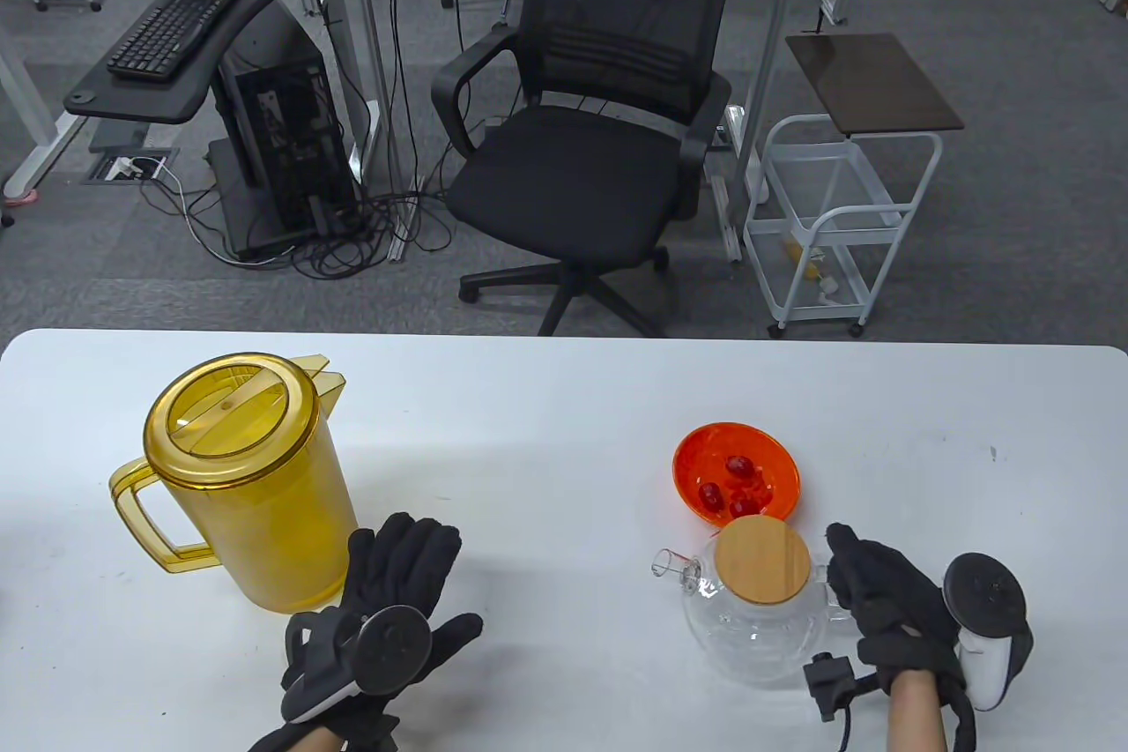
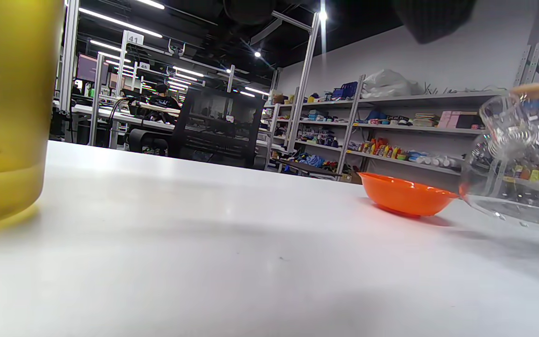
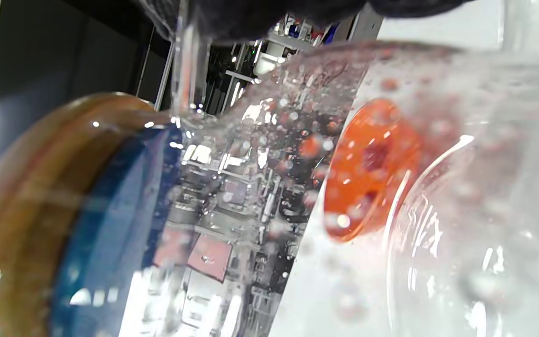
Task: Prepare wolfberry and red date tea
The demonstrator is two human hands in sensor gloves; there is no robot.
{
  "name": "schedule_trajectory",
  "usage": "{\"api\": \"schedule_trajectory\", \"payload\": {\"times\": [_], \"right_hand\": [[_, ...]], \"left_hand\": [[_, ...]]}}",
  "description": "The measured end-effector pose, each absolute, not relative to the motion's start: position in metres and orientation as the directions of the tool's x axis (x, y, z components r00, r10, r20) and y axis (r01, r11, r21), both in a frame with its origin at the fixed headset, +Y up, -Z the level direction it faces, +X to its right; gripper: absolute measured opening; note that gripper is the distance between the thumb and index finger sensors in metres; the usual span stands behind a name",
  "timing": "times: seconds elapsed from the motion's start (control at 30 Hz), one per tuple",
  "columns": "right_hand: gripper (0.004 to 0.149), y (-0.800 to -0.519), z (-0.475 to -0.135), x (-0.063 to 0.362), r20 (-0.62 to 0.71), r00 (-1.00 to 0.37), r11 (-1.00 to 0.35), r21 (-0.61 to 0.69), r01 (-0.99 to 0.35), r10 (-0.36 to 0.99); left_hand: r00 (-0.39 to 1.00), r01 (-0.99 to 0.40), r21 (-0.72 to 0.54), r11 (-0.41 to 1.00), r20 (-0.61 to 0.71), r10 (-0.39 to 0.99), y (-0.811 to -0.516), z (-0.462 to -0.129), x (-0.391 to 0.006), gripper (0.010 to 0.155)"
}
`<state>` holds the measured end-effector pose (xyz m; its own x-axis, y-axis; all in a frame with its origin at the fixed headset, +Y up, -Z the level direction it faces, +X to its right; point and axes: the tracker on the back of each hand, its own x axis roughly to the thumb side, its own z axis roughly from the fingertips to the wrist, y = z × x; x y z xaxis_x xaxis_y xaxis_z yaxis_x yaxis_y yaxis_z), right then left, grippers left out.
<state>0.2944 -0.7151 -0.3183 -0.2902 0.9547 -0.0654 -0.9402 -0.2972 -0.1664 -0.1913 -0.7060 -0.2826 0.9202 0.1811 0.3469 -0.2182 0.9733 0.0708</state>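
A clear glass teapot (image 1: 758,624) with a round bamboo lid (image 1: 762,560) stands at the front right of the white table (image 1: 564,399). My right hand (image 1: 848,577) grips its handle on the right side. An orange bowl (image 1: 696,452) with a few red dates (image 1: 738,465) sits just behind the pot. A yellow lidded pitcher (image 1: 247,487) stands at the left. My left hand (image 1: 421,577) rests flat and open on the table beside the pitcher, holding nothing. The right wrist view shows the lid (image 3: 31,210) and the bowl (image 3: 367,173) through the glass.
The left wrist view looks low across the table at the pitcher (image 2: 7,107), the bowl (image 2: 407,194) and the teapot (image 2: 517,154). Beyond the far table edge stand a black office chair (image 1: 582,144) and a white cart (image 1: 833,214).
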Motion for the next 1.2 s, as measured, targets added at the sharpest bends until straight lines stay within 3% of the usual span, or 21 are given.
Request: {"api": "schedule_trajectory", "payload": {"times": [0.23, 0.53, 1.2], "right_hand": [[0.042, -0.713, -0.324, 0.233, -0.022, -0.242, -0.243, -0.083, -0.967, 0.97], [0.042, -0.737, -0.319, 0.177, -0.047, -0.172, -0.174, -0.029, -0.984, 0.984], [0.042, -0.774, -0.309, 0.141, -0.118, -0.209, -0.207, 0.03, -0.978, 0.971]], "left_hand": [[0.922, -0.236, 0.078, 0.969, 0.333, 0.198, -0.705, -0.283, -0.196, 0.088], [0.922, -0.255, 0.089, 0.963, 0.321, 0.215, -0.703, -0.284, -0.2, 0.088], [0.926, -0.252, 0.099, 0.963, 0.314, 0.21, -0.702, -0.285, -0.203, 0.087]]}}
